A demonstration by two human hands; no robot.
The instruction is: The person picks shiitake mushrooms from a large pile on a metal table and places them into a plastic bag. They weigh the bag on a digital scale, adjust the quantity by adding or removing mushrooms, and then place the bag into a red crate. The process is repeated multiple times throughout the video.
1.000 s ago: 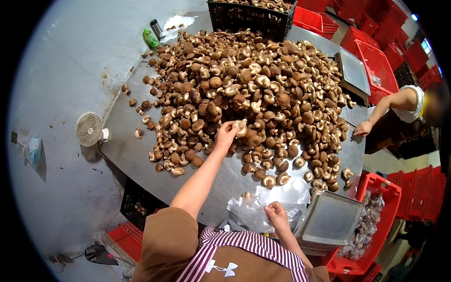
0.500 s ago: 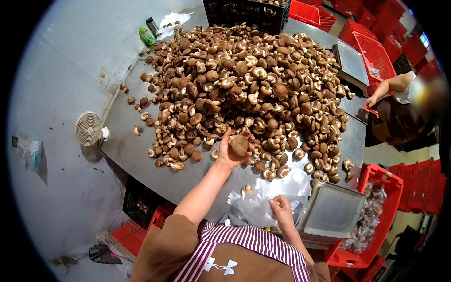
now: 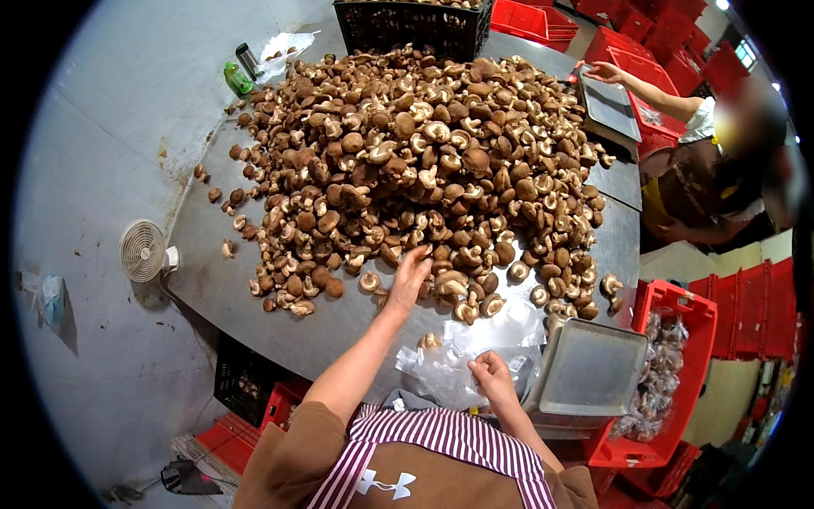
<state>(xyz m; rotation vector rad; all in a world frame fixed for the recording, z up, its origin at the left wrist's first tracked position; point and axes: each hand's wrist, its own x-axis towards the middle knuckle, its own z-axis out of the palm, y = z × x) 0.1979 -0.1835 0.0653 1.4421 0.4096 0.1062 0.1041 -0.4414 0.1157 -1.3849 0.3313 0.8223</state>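
Note:
A large heap of brown mushrooms [image 3: 424, 136] with pale stems covers the steel table [image 3: 216, 314]. My left hand [image 3: 409, 276] reaches into the heap's near edge, fingers loosely apart and touching mushrooms, beside a large cap [image 3: 451, 283]; whether anything sits under the fingers is hard to see. At the table's front, my right hand [image 3: 490, 373] pinches clear plastic bags [image 3: 441, 377], with a lone mushroom [image 3: 429, 340] lying by them. Right of that hand is a scale with a metal tray [image 3: 591, 367].
Right: red crate of bagged mushrooms [image 3: 657, 373], second scale [image 3: 608, 106] and a co-worker [image 3: 695, 170] reaching over it, with another person partly visible behind. Back: black crate [image 3: 411, 30], green bottle [image 3: 237, 78], steel flask [image 3: 248, 61]. Left: fan [image 3: 142, 249]. Red crates are stacked around.
The large mushroom that was in my left hand now lies just right of it, my fingers at the heap. The co-worker's arm has moved up over the far scale. The view shifted slightly.

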